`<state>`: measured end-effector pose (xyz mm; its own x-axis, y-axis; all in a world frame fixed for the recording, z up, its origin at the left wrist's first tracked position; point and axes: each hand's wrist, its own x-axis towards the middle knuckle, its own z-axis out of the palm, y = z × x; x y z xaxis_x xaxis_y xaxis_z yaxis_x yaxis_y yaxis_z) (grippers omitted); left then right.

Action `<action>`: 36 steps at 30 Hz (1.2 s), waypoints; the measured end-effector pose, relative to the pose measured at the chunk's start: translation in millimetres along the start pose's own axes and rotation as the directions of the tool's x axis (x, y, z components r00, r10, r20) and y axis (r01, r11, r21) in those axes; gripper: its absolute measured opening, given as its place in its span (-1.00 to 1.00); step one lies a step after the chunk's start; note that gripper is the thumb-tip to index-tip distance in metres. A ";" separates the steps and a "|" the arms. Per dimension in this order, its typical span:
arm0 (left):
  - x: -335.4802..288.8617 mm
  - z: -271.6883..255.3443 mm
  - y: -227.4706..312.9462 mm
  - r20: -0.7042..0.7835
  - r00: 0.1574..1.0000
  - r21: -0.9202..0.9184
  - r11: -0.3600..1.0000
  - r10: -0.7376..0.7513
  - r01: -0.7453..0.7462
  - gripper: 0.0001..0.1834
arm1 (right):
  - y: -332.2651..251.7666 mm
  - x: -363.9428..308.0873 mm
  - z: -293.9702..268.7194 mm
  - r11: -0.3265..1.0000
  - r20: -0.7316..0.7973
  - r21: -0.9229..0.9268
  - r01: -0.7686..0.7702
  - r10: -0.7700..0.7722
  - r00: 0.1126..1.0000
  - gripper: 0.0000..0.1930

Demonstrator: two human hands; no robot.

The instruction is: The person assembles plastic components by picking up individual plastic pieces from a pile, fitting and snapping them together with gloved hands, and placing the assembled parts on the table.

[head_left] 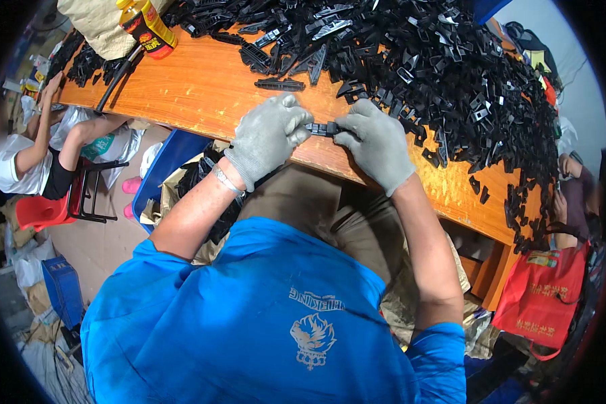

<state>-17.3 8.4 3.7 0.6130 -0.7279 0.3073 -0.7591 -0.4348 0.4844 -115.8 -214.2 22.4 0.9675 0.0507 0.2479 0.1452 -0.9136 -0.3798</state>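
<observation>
Both my hands wear pale grey gloves and meet above the near edge of an orange-brown wooden table (188, 94). A small black plastic part (322, 128) spans the gap between them. My left hand (269, 131) has its fingers curled round the part's left end. At the right end, my right hand (374, 140) pinches it between thumb and fingers. Beyond my hands, a long slim black plastic piece (279, 84) lies alone on the wood. A large heap of black plastic parts (417, 57) covers the table's far and right side.
A yellow-capped bottle (148, 30) stands at the far left beside a cloth sack (97, 27). Below the table's left edge is a blue bin (172, 158). One person sits at left near a red stool (44, 212); another is at right, by a red bag (539, 293).
</observation>
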 end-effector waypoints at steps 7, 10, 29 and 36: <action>-7.7 -12.2 0.7 0.027 0.996 -0.042 0.996 -0.080 0.081 -0.77 | -12.0 19.9 27.3 0.983 0.017 -0.087 0.161 -0.160 0.987 -0.80; -35.7 -48.3 -17.5 0.144 0.988 0.029 0.998 -0.064 0.061 -0.72 | -27.0 14.4 40.4 0.977 0.048 0.041 0.211 -0.213 0.976 -0.82; 22.7 -28.0 -29.1 -0.158 0.985 0.357 0.926 -0.067 0.120 -0.81 | 13.6 37.0 16.5 0.923 -0.110 -0.352 -0.153 0.121 0.987 -0.80; -10.7 -12.4 -21.3 -0.158 0.986 0.274 0.962 0.046 -0.001 -0.84 | 29.9 -16.5 -3.9 0.998 -0.156 -0.065 -0.024 0.014 0.988 -0.91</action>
<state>-5.0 32.0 0.2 0.6041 -0.6545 0.4546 -0.7908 -0.5626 0.2410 -128.2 -244.0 10.4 0.9253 -0.0257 0.3784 0.1079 -0.9387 -0.3275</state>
